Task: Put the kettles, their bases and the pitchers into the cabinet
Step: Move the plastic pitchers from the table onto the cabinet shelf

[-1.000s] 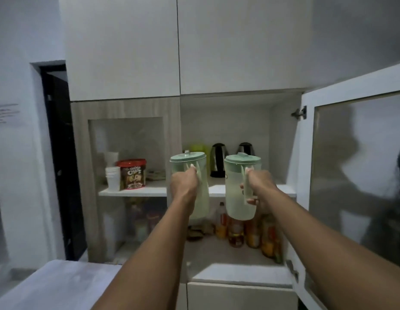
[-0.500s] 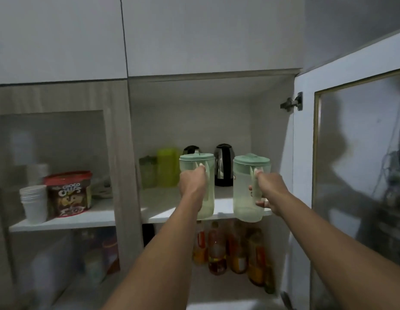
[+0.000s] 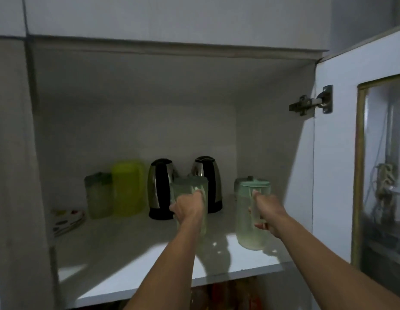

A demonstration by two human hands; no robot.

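I hold two pale green pitchers with green lids inside the open cabinet. My left hand [image 3: 188, 208] grips the handle of the left pitcher [image 3: 187, 187], which is just above or on the white shelf [image 3: 132, 249]. My right hand [image 3: 268, 209] grips the handle of the right pitcher [image 3: 250, 229], whose base sits at shelf level. Behind them, at the back of the shelf, stand two steel and black kettles [image 3: 159, 189] [image 3: 209, 179]. A yellow-green pitcher [image 3: 127, 187] and a clear jar with a green lid [image 3: 98, 195] stand left of the kettles.
The cabinet door [image 3: 342, 153] with a glass pane stands open on the right, held by a metal hinge [image 3: 310, 103]. Folded printed cloth or plates [image 3: 66, 220] lie at the shelf's left. Bottles [image 3: 228, 291] show on the shelf below.
Both hands have carried the pitchers forward into the cabinet, from in front of the shelf edge to over the shelf. My view has moved closer and higher.
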